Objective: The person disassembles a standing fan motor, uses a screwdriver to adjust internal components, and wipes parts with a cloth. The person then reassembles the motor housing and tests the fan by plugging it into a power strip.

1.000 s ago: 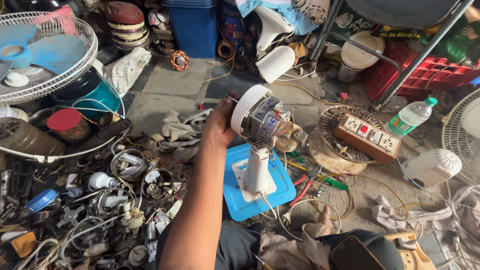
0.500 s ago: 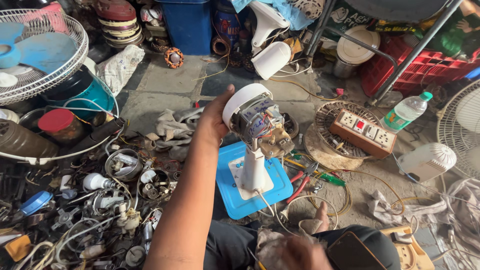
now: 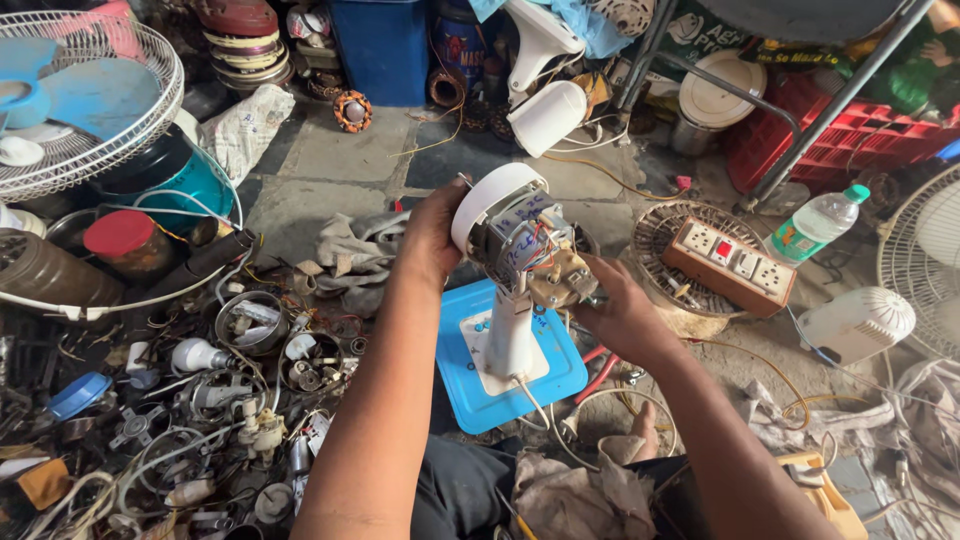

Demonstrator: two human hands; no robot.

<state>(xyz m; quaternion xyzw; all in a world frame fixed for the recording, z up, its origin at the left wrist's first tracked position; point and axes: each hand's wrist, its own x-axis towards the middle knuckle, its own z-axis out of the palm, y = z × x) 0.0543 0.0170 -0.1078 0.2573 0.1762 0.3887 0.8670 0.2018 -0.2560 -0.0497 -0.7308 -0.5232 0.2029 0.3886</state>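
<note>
My left hand (image 3: 432, 232) wraps the white front cap of the fan motor (image 3: 520, 245) from nine o'clock, fingers curled; my right hand (image 3: 622, 318) pinches its exposed rear gearbox from four o'clock. The motor sits atop its white stand on the blue base (image 3: 505, 375), on the floor. Its long axis runs ten to four o'clock, cap end pointing away.

The fan motor (image 3: 520, 245) shows smooth white plastic casing over bare dull metal and coloured wire insulation. Below it, the base (image 3: 505, 375) is glossy blue plastic. Left of the base lies crumpled grey cloth (image 3: 350, 250); beyond that, rough concrete floor (image 3: 330, 165).
</note>
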